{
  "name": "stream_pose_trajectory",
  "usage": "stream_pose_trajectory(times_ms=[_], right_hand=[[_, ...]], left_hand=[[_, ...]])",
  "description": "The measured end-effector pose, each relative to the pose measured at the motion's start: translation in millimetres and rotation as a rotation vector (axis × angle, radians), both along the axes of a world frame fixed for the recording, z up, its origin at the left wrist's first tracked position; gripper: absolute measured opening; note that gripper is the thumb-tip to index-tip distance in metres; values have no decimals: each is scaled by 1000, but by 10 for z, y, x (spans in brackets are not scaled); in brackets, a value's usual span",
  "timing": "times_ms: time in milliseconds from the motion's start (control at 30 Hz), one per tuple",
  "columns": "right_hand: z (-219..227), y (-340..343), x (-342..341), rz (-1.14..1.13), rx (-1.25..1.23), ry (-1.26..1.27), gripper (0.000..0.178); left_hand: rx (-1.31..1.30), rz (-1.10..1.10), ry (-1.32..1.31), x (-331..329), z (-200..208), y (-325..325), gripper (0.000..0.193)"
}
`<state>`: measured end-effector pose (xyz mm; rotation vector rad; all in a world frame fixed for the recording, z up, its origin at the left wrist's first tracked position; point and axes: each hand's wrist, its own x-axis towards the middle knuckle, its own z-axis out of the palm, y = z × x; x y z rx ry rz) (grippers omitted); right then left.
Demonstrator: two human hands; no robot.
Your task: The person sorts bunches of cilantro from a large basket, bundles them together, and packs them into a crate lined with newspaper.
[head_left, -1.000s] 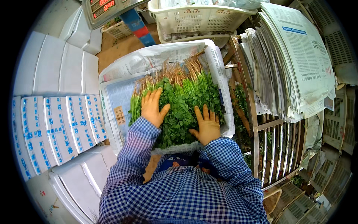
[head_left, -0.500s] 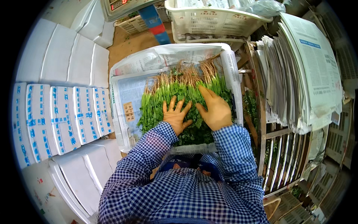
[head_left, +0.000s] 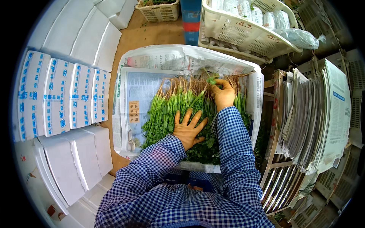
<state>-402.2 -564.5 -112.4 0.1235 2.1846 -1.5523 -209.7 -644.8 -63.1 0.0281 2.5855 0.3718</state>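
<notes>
A thick layer of coriander [head_left: 161,114] lies in a box lined with newspaper [head_left: 133,83], its green leaves toward me and its brown roots at the far side. My left hand [head_left: 187,131] rests on the leaves with fingers spread. Over the roots, right of the middle, my right hand [head_left: 224,95] has thumb and fingers closed on a small green sprig [head_left: 210,79]. A small tan printed label [head_left: 134,111] lies on the newspaper at the box's left.
White foam boxes [head_left: 74,98], some with blue-printed tape, stack along the left. A tall newspaper pile [head_left: 315,114] stands on a metal rack [head_left: 279,186] at right. Behind are a cream plastic crate [head_left: 243,32] of wrapped bundles and a smaller basket [head_left: 159,12].
My right hand has gone from the coriander's stems to the roots and now pinches a sprig. My left hand stays spread on the leaves. The whole view has shifted.
</notes>
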Motion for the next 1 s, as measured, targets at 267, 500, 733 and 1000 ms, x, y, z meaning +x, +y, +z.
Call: stream_pose_trajectory(times_ms=[267,500,733,1000], right_hand=[[82,-223,-423,-134,-186,243,13],[262,-102,-415,-58,-234,-33,19],[1245,915,365,-125,-820,-198,13],[2071,2962,1341,565,808,-75,35]], left_hand=[[47,2,41,19,-46,-30,79],[32,-17,94,47,-141,-19,81],[43,15,64,8,-53,-19,81],[24,8,82,-43,24,35,79]])
